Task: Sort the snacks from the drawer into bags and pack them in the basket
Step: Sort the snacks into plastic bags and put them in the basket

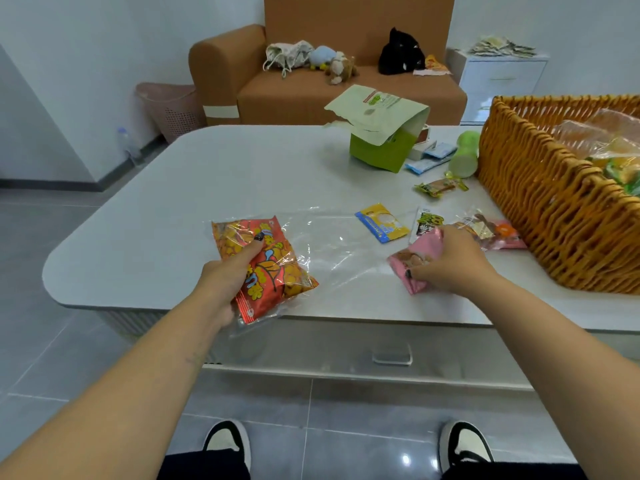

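A red and orange snack pack (pixel 266 268) was gripped by the left hand (pixel 227 278) at the near edge of the white table (pixel 156 216). The thumb was laid on top of the pack and the other fingers were curled under it. The pack seemed to be inside a clear bag (pixel 329 244), which was spread flat on the table between the 2 hands; how far the pack was inside could not be told.

A pink pack (pixel 420 258) was held by the right hand (pixel 446 263), with the fingers curled over it, and it was resting on the table just beside the clear bag.

Behind the right hand, a yellow and blue sachet (pixel 381 227), a white packet (pixel 424 228) and a clear-wrapped snack (pixel 491 232) were seen on the table. A small green and orange candy (pixel 441 186) was lying further back.

A wicker basket (pixel 540 209) was placed at the right side of the table, and clear bags with snacks were already seen inside it. A green box (pixel 381 150) with a pale paper bag (pixel 377 110) over it was standing at the far side, near 2 blue sachets (pixel 431 159) and a green bottle (pixel 465 154) lying on its side.
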